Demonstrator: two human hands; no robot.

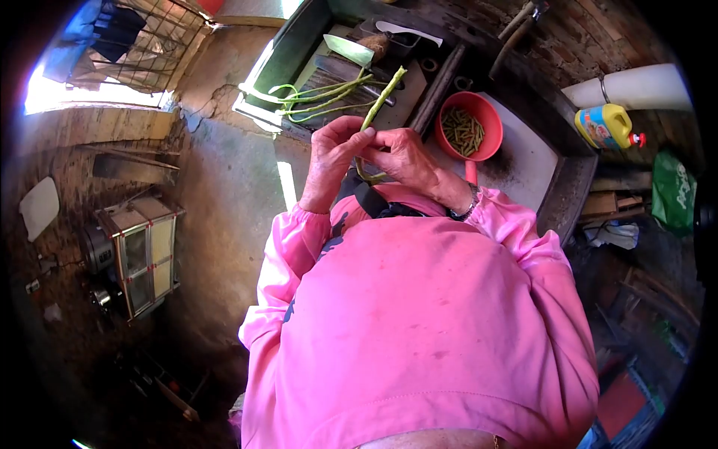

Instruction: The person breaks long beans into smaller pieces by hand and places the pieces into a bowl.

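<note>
1. Left hand [329, 161] and right hand [411, 159], fingertips clamped on a long green bean [384, 97], meet in front of a pink top [426, 299]
2. More long beans [348, 90] lie near a broad blade [349, 50]
3. Short bean pieces [462, 131] sit in a red pan [491, 127] to the right

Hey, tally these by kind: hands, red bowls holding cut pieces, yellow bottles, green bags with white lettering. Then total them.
Hands, left hand and right hand: 2
Red bowl holding cut pieces: 1
Yellow bottle: 1
Green bag: 1
Total: 5
</note>
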